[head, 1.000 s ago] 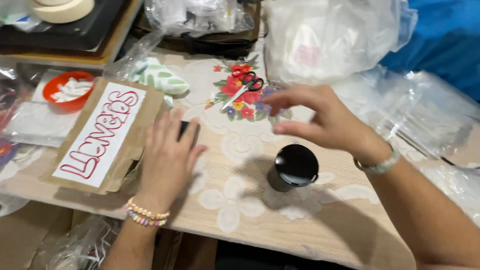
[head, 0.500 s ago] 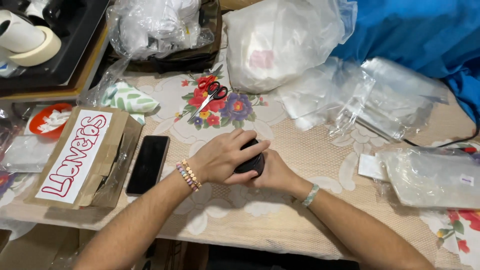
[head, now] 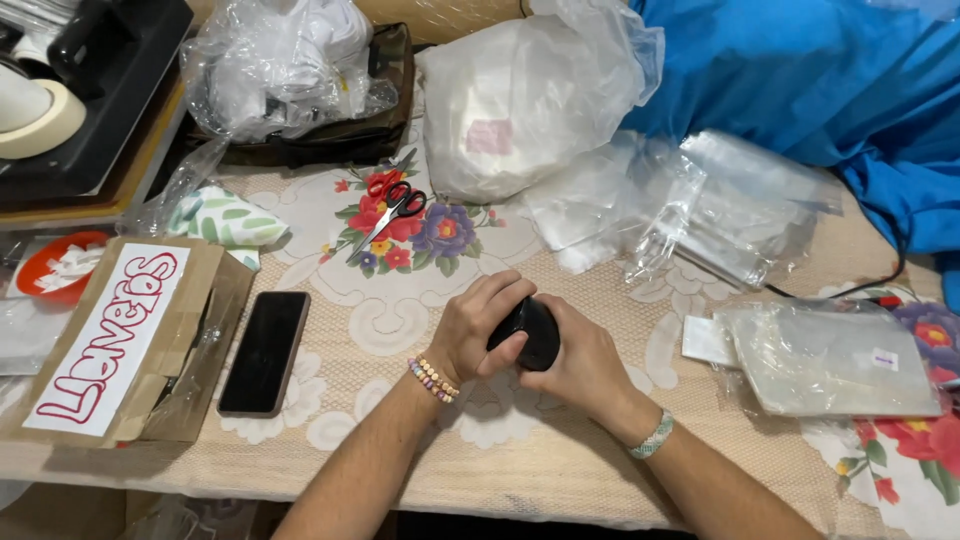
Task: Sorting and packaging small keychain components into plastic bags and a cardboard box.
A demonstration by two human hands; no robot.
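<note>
Black round container (head: 530, 333) sits mid-frame, clasped between both hands: left hand (head: 480, 335) fingers curl over it, right hand (head: 580, 365) cups beneath.

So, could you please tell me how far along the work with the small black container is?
Done: the black container is off the tablecloth and gathered up. In hand: both the left hand and right hand clasp it, fingers wrapped over its top. Left: the scissors, the phone and the clear plastic bags lie untouched around them.
</note>
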